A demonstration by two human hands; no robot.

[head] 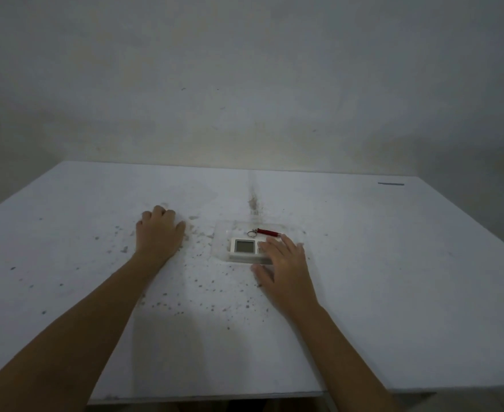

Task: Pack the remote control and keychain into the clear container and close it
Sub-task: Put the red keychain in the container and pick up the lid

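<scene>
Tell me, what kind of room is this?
Probably a plain indoor room at home or in a workshop, though I can't be sure. There's a bare, stained wall, a speckled white table pushed against it, and dim lighting.

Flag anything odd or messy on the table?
Yes: the table is peppered with dark specks and chips, densest between the left hand and the container, plus a brown smear just behind it. Remote and keychain look intact.

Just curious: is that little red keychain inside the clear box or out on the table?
Inside: the keychain lies within the clear container's outline, beyond the remote control.
</scene>
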